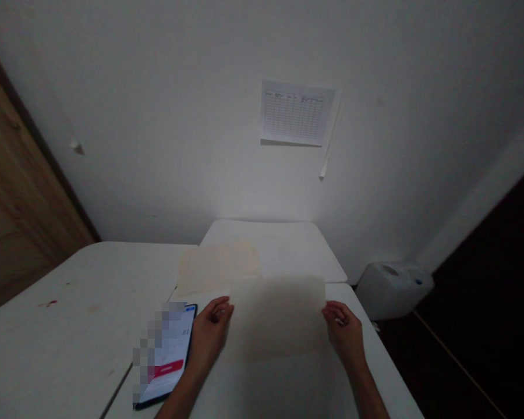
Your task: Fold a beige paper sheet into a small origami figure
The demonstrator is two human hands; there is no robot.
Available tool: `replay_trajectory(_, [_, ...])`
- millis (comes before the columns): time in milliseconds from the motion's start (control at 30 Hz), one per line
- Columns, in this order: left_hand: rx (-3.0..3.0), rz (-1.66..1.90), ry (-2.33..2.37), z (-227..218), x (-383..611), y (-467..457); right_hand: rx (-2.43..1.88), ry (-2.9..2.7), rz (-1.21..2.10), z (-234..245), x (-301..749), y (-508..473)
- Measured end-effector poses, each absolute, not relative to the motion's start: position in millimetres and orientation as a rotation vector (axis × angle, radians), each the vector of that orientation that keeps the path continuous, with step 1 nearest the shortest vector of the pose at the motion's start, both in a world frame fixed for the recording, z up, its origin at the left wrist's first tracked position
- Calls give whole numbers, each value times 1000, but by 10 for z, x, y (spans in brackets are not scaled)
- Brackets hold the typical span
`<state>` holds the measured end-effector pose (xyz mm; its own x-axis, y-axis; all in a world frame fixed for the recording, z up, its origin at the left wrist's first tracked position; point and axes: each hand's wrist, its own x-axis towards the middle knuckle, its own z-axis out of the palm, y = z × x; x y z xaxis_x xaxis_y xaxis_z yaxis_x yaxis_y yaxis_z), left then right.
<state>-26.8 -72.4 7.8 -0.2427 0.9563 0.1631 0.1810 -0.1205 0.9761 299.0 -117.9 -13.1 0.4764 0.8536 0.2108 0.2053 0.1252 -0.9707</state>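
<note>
A pale, thin rectangular sheet of paper [279, 320] is stretched between my two hands over the white table. My left hand [212, 329] pinches its left edge, thumb and fingers pressed together. At the opposite edge my right hand [344, 329] has the sheet pinched the same way. Behind it, to the left, a second sheet of similar cream paper [218, 265] lies flat across the table. Just left of my left hand is a phone [172, 355] with its screen lit, part of it blurred into blocks.
White tables [48, 343] join along a seam at the left, with a few reddish stains. A white plastic jug [393, 288] stands on the dark floor at the right. A printed chart [297, 113] hangs on the wall; wooden boards [21, 163] are at the left.
</note>
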Motion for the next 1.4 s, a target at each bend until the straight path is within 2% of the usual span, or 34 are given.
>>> replay_trajectory(233, [1277,1474,1434,200,-301,-748,-1299,-860,754,-90,2940,-1197])
replay_trajectory(533, [1229,1498,1232,411,-337,-824,-1142,-839,753,57,2933,-1263])
replay_trajectory(900, [1296,1432,1253,258,-386,-749,-1208,-818,829,14,2993,-1249])
replay_trajectory(1267, [2156,1044,1777,174,-232,-892,-1374,-1096,725,-175,3013,-1189])
replay_trajectory(1400, [2546,1041,1537,75,-144,-937,-1440,-1190,672,-216,3030,-1197])
